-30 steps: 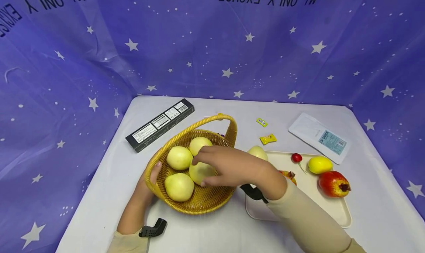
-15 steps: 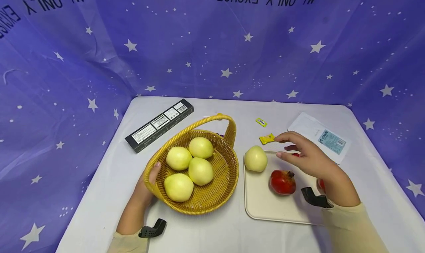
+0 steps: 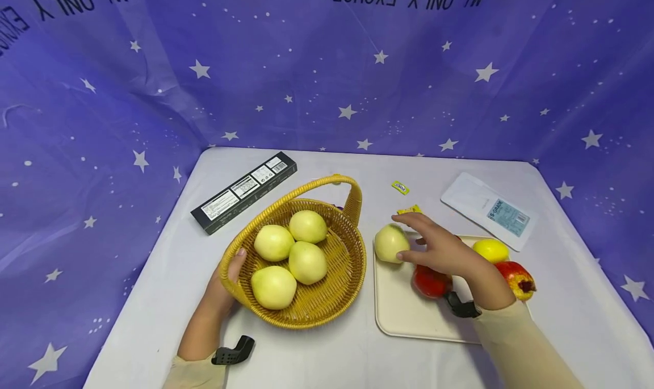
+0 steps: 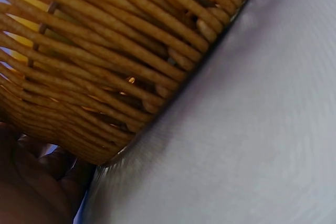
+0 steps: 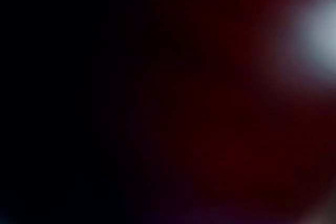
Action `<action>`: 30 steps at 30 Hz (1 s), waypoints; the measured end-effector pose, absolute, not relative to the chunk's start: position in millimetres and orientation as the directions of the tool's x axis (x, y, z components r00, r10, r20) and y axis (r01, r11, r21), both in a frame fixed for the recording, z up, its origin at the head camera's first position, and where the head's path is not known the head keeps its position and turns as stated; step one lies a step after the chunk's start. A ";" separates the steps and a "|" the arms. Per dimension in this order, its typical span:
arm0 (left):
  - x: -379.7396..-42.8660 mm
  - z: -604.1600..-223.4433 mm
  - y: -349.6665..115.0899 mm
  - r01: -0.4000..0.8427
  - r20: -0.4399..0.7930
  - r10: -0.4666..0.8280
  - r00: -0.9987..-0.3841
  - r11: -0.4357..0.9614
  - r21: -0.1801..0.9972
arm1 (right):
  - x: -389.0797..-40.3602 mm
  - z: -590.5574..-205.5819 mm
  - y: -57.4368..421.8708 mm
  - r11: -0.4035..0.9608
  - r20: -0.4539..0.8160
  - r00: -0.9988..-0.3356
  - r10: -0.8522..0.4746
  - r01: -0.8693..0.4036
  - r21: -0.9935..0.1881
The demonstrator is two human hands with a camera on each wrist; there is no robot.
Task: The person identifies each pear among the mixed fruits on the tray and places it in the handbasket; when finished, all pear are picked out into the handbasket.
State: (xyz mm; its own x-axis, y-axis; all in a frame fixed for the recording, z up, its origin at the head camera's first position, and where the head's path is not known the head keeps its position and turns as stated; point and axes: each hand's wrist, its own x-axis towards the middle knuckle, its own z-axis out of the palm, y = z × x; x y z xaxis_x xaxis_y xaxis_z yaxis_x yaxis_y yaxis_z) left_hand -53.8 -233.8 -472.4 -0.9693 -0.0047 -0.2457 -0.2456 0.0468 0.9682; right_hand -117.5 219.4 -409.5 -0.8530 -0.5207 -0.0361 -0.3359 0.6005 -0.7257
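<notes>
My left hand (image 3: 222, 289) holds the left side of the yellow wicker basket (image 3: 352, 264), thumb over its rim. Several pale yellow-green, pear-like fruits (image 3: 307, 263) lie inside. In the left wrist view the fingers (image 4: 31, 182) lie against the basket's woven wall (image 4: 100, 72). Over the cream tray (image 3: 403, 321), my right hand (image 3: 441, 250) reaches around another pale fruit (image 3: 390, 243) at the tray's left corner. Its fingers are spread, with the thumb at the fruit's side; firm contact cannot be told. Below that hand lies a red pomegranate (image 3: 429, 282), partly covered. The right wrist view is dark and blurred.
The tray also bears a lemon (image 3: 490, 250) and a second pomegranate (image 3: 516, 280). Behind it are a white pouch (image 3: 487, 210) and two yellow wrapped candies, one small candy (image 3: 401, 187) farther back. A long black box (image 3: 245, 191) lies behind the basket, left.
My right hand has left the basket, swung right over the tray, then come back left to the pale fruit there. The left hand and basket have stayed put.
</notes>
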 end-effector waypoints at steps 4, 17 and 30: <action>-53.2 -472.9 -232.2 -0.228 -0.229 0.007 -0.973 0.041 0.973 | -119.6 -419.1 210.0 0.636 -0.075 -0.844 -0.532 -0.339 -0.693; -56.3 -478.5 -236.1 -0.200 -0.201 0.014 -0.980 0.063 0.978 | -122.0 -422.0 202.1 0.694 -0.035 -0.875 -0.483 -0.359 -0.625; -53.5 -473.2 -233.5 -0.238 -0.239 0.002 -0.971 0.055 0.970 | -125.1 -393.8 207.8 0.542 0.135 -0.893 -0.429 -0.375 -0.752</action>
State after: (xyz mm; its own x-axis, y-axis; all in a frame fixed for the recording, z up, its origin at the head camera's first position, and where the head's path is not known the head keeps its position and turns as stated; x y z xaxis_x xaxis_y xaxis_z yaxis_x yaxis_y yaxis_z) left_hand -53.5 -233.5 -473.2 -0.9710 0.0020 -0.2389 -0.2384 0.0547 0.9696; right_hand -125.1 207.8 -393.8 -0.8930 -0.4292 0.1355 -0.3748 0.5424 -0.7519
